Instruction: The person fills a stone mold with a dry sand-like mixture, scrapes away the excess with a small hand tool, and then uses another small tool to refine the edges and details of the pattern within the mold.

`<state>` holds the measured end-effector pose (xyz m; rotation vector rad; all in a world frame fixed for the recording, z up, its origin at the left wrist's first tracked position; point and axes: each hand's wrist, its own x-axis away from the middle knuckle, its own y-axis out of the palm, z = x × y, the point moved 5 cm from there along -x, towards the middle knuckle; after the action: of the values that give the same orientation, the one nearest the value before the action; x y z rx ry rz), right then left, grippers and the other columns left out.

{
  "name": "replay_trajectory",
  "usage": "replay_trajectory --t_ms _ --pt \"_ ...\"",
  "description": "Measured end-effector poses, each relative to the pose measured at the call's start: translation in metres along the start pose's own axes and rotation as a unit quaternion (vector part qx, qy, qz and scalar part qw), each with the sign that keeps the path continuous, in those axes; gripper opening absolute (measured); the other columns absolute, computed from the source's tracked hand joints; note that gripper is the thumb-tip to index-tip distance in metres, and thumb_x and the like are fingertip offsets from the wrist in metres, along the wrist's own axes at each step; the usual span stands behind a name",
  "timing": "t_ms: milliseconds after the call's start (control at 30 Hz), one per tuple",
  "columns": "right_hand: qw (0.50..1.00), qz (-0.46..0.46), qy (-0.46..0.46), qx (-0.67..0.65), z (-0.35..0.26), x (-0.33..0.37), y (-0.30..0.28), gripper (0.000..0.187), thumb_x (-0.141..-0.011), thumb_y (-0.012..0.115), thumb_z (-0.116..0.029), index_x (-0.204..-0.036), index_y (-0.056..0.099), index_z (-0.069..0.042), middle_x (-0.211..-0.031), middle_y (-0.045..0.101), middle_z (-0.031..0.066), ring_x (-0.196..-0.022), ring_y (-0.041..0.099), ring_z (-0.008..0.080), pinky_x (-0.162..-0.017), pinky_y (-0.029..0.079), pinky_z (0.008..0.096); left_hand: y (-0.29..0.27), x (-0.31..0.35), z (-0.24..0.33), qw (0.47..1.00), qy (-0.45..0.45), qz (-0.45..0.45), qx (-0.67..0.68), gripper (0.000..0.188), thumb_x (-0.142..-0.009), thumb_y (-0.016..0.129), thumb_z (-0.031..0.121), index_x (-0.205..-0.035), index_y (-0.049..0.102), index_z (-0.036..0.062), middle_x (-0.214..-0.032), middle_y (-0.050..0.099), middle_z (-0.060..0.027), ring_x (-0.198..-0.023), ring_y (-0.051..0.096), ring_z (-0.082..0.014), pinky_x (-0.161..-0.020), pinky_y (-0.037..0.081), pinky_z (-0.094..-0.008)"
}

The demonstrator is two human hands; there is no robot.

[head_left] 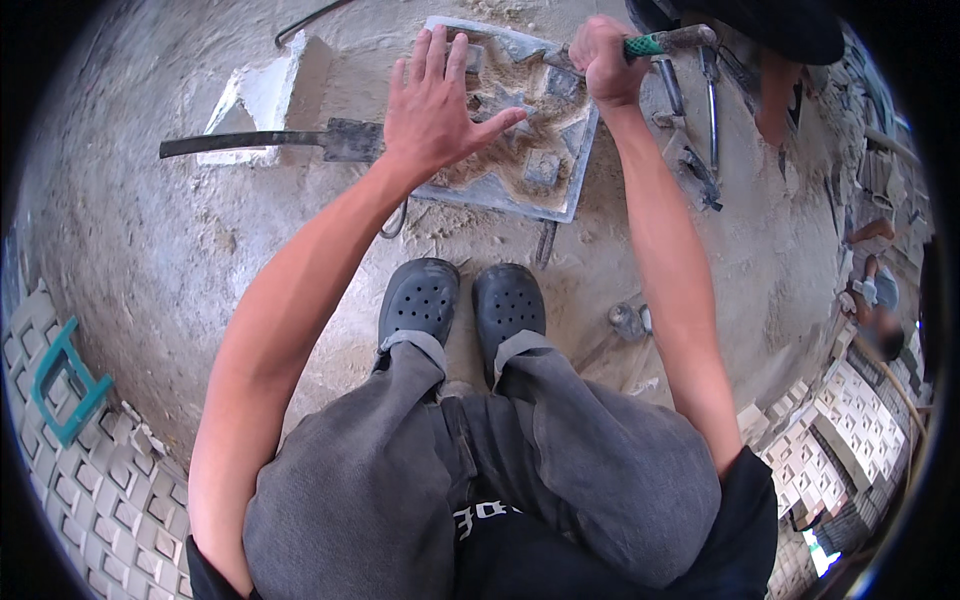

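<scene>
A square grey mould (575, 190) lies on the ground ahead of me, with raised geometric blocks and sandy, crumbly material between them. My left hand (436, 105) is spread flat over its left side, fingers apart; whether the palm presses down is hidden. At the mould's upper right corner, my right hand (608, 62) is closed round a tool with a green-wrapped handle (645, 45). Its dull end sticks out to the right, and its working end, low over the mould, is hard to make out. Beside my left wrist lies a long dark flat-bladed tool (240, 142).
A white block with a hollow (265, 95) sits left of the mould. Metal tools (712, 110) lie to the right, near a person in dark clothing (770, 25). Patterned pale tiles (100, 490) and a teal frame (68, 385) stand lower left; more tiles (860, 415) lower right.
</scene>
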<state>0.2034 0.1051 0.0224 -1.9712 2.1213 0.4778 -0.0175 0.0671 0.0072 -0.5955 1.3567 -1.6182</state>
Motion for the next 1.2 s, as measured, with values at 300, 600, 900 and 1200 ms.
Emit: replay_trajectory --t_ms 300,600,900,1200 --pt "0.997 0.055 0.002 -0.055 -0.038 -0.019 -0.008 0.047 -0.102 0.047 -0.026 -0.058 0.045 -0.010 -0.054 0.041 0.0007 -0.047 0.037 0.0121 -0.045 0.029 0.0300 0.000 0.004 -0.004 1.000 -0.004 -0.004 -0.012 0.119 -0.081 0.050 0.088 -0.155 0.032 -0.0034 -0.162 0.028 -0.0244 -0.154 0.022 -0.0346 -0.123 0.022 -0.0479" --pt "0.970 0.203 0.110 -0.077 -0.030 -0.009 -0.014 0.044 -0.095 0.050 -0.023 -0.057 0.029 -0.014 -0.049 0.028 0.0009 -0.045 0.028 0.0154 -0.047 0.026 0.0352 -0.002 0.004 -0.005 1.000 -0.009 -0.015 -0.011 0.119 -0.081 0.051 0.088 -0.155 0.033 -0.0028 -0.163 0.028 -0.0237 -0.154 0.022 -0.0342 -0.122 0.022 -0.0480" --pt "0.907 0.413 0.068 0.054 -0.040 0.036 -0.028 0.039 -0.091 0.063 -0.024 -0.058 0.047 -0.012 -0.052 0.050 0.0046 -0.046 0.047 0.0157 -0.050 0.042 0.0323 0.001 0.003 -0.001 1.000 -0.003 -0.009 -0.005 0.117 -0.082 0.049 0.087 -0.155 0.033 -0.0024 -0.163 0.027 -0.0236 -0.154 0.021 -0.0347 -0.123 0.022 -0.0479" --pt "0.933 0.340 0.103 -0.054 -0.079 0.025 -0.004 0.049 -0.097 0.053 -0.026 -0.055 0.030 -0.017 -0.049 0.028 -0.0004 -0.044 0.026 0.0152 -0.047 0.027 0.0349 0.002 0.004 -0.009 1.000 -0.019 0.008 0.006 0.101 -0.090 0.051 0.076 -0.155 0.034 -0.0001 -0.162 0.029 -0.0239 -0.153 0.023 -0.0365 -0.123 0.023 -0.0467"
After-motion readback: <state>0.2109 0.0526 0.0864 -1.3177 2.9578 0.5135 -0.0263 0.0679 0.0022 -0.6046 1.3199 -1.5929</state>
